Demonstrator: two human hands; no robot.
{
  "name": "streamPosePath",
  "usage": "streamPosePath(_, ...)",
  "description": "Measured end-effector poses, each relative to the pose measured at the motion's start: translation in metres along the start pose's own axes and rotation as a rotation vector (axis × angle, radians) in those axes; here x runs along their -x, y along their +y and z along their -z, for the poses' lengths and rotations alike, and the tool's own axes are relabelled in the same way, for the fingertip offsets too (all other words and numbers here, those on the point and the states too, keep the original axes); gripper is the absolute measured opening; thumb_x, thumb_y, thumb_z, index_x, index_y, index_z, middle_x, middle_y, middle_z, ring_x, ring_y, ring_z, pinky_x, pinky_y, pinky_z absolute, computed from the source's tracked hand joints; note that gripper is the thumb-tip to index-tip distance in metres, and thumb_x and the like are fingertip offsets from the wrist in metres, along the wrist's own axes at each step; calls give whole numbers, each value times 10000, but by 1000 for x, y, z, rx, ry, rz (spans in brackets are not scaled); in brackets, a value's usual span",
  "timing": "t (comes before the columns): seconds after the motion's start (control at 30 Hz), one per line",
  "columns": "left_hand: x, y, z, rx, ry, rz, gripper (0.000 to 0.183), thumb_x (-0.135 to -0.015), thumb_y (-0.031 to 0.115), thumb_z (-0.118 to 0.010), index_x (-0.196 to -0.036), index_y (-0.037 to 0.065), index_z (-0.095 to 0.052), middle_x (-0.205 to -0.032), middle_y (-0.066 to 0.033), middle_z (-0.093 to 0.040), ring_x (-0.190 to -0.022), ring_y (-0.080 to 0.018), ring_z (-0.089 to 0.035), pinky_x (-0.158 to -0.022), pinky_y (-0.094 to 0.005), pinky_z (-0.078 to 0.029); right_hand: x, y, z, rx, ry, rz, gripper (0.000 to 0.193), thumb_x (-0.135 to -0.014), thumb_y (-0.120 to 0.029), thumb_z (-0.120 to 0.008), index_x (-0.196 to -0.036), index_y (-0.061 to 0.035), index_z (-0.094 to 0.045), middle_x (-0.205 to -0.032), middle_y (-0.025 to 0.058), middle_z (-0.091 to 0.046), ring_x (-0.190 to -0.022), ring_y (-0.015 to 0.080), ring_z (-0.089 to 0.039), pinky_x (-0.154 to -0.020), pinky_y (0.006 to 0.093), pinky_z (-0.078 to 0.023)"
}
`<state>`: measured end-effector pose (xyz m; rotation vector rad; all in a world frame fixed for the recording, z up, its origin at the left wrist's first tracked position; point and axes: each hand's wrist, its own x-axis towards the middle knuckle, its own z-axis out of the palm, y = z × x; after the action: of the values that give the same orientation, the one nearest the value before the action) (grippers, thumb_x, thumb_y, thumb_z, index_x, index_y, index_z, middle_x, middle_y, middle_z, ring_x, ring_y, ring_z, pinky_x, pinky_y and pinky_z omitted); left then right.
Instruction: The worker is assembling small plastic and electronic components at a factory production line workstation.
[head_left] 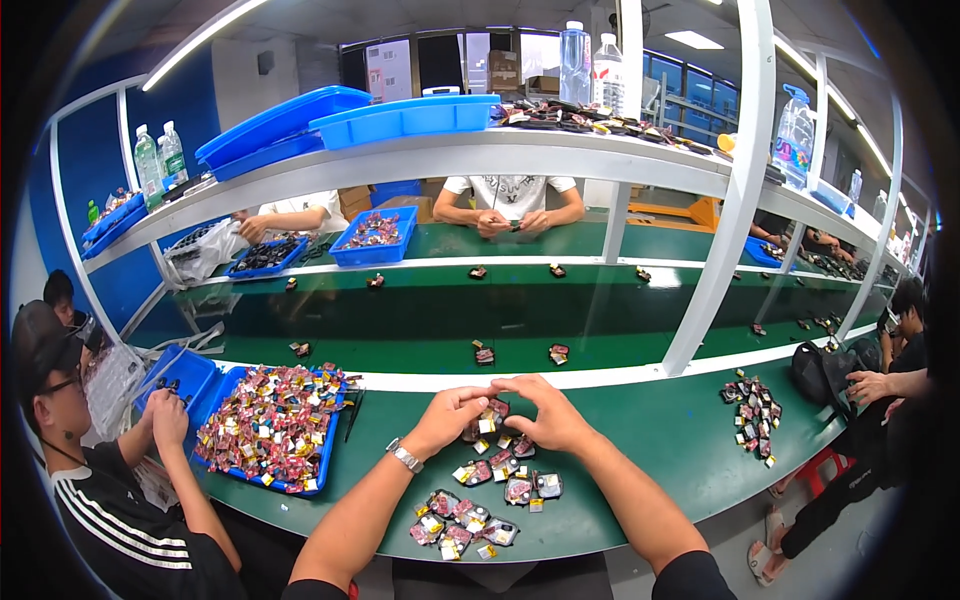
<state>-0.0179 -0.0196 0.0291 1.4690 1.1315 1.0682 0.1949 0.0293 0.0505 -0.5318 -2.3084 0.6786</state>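
Observation:
Small electronic modules with red circuit boards and white-and-yellow labels lie in a loose group near the bench's front edge. My left hand [455, 415], with a metal watch [405, 456] on its wrist, reaches in from the left with fingers stretched out. My right hand [548, 412] curves in from the right, thumb apart from the fingers. Between them, partly hidden, sits a small cluster of modules [486, 424]; neither hand plainly grips one. Nearer to me are more modules [519, 488] and another group [453, 540].
A blue tray [327, 455] heaped with modules stands left, beside a seated co-worker [130, 510]. More modules [752, 415] and a black bag [822, 375] lie right. Ahead, the green conveyor belt [480, 325] carries spaced-out modules beneath a white shelf [450, 155]. A metal post [730, 200] rises at right.

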Motion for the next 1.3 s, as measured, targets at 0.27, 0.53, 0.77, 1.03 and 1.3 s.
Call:
streamPosePath(0.27,-3,-4,-6,281,46,3,345,-959,126,-582,-1286,18,-585,-953,8,-655,-749,-30,-546,-663,-169,-460,-4,-16,-23,302,310,10,275,-742,-85,-733,-1002,-49,-650,-954,94,-591,-890,266,-605,-780,359,-516)
streamPosePath(0.53,-4,-11,-5,358,76,41,348,-950,92,-582,-1288,7,-573,-952,-4,-642,-760,-55,-557,-682,-199,-484,-5,-11,-28,461,343,89,271,-741,-42,-710,-1006,-51,-653,-949,74,-614,-903,252,-620,-774,354,-543)
streamPosePath(0.77,-5,-8,-11,435,75,86,308,-971,80,-537,-1271,9,-548,-1049,-73,-651,-889,-113,-643,-783,-248,-568,-2,-1,-9,309,137,119,236,-745,-41,-698,-973,-62,-641,-1090,84,-584,-998,276,-594,-813,387,-521)
streamPosePath(1.03,-5,-9,-12,298,62,58,237,-979,55,-509,-1211,14,-540,-1038,-84,-651,-866,-117,-646,-768,-248,-576,-1,5,-4,265,50,119,149,-732,-72,-735,-876,-81,-695,-1147,70,-577,-1104,275,-551,-924,386,-474)
streamPosePath(1.3,-4,-11,-10,298,-60,-39,268,-936,10,-553,-1203,11,-529,-1137,-105,-624,-972,-142,-630,-813,-272,-555,3,8,-1,236,9,22,126,-807,-153,-707,-910,-80,-712,-1185,55,-573,-1159,264,-517,-958,383,-456)
